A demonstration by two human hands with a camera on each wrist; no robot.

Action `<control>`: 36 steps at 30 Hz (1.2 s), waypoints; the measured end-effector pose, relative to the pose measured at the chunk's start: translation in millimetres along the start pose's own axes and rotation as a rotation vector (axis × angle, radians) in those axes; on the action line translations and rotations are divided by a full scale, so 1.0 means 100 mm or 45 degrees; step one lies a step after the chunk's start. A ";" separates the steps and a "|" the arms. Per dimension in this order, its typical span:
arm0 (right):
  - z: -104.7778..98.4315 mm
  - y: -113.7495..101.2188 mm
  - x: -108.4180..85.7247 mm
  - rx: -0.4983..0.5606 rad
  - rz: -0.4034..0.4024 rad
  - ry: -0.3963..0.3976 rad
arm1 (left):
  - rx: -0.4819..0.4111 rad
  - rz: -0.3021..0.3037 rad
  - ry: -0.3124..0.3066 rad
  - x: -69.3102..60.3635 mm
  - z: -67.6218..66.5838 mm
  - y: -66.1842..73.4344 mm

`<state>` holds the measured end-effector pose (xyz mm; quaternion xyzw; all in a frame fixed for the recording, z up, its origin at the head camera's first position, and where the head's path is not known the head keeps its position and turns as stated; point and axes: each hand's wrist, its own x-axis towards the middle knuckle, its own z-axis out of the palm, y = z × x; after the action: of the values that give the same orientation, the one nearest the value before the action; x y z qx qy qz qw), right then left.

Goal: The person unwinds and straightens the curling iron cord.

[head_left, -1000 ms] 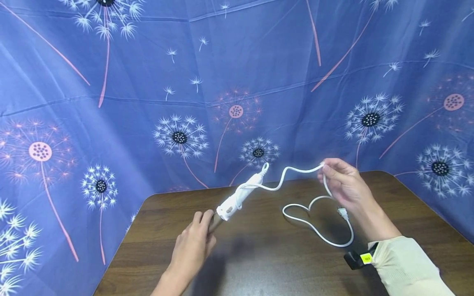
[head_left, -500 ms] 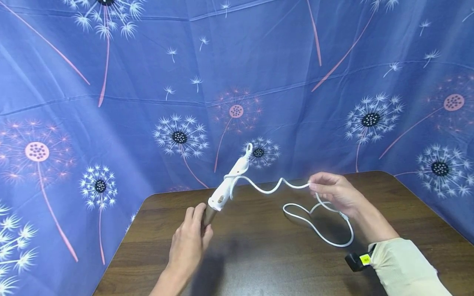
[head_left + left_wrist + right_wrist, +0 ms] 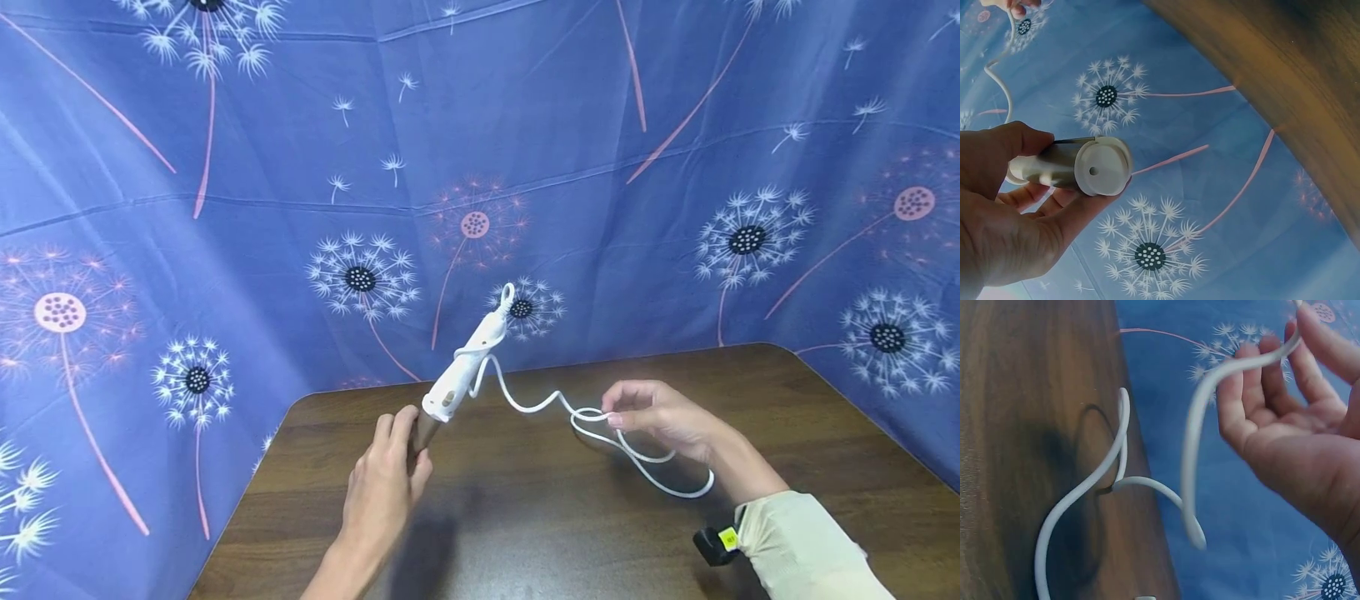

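Note:
A white-handled appliance (image 3: 467,367) with a brownish barrel is held up at a slant by my left hand (image 3: 382,483), whose fingers wrap the barrel. In the left wrist view the barrel's round white end cap (image 3: 1104,169) faces the camera beside the thumb. White cord loops around the handle and runs right to my right hand (image 3: 667,421), which pinches it between thumb and index finger. The right wrist view shows the pinched cord (image 3: 1194,437) curving down from the fingertips, the other fingers loosely bent. Further cord (image 3: 675,492) lies looped on the table below that hand.
The brown wooden table (image 3: 540,517) has rounded back corners. Behind and beside it hangs a blue cloth (image 3: 585,208) printed with dandelions. A small black device with a yellow label (image 3: 716,546) is at the right sleeve cuff.
My right hand has moved left and down with the pinched cord, closer to the tabletop. The appliance has swung more upright and left in my left hand.

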<state>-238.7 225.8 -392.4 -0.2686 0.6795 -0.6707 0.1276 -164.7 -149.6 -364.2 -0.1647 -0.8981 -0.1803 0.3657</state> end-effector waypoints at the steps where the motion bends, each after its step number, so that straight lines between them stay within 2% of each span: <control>1: 0.01 0.01 0.00 -0.006 -0.004 -0.027 | -0.001 0.000 0.002 0.00 0.00 0.00; 10: 0.10 0.07 0.04 0.072 -0.042 -0.297 | -0.020 0.002 0.005 0.03 -0.02 0.01; 14: 0.15 0.07 0.06 0.149 -0.059 -0.367 | -0.021 -0.010 -0.004 0.03 -0.03 0.02; 18: 0.19 0.09 0.10 0.197 -0.086 -0.322 | -0.022 -0.010 -0.012 0.02 -0.03 0.03; 29: 0.41 0.12 0.22 0.273 -0.094 -0.031 | -0.028 0.012 -0.039 -0.02 0.01 0.10; 32: 0.48 0.08 0.26 0.227 -0.106 -0.015 | -0.023 0.011 -0.058 -0.03 0.02 0.11; 36: 0.58 0.02 0.32 0.227 -0.104 -0.071 | -0.020 0.008 -0.070 -0.04 0.02 0.13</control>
<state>-234.5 159.8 -392.0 -0.3024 0.6018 -0.7254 0.1422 -158.0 -138.2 -365.7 -0.1753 -0.9059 -0.1814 0.3401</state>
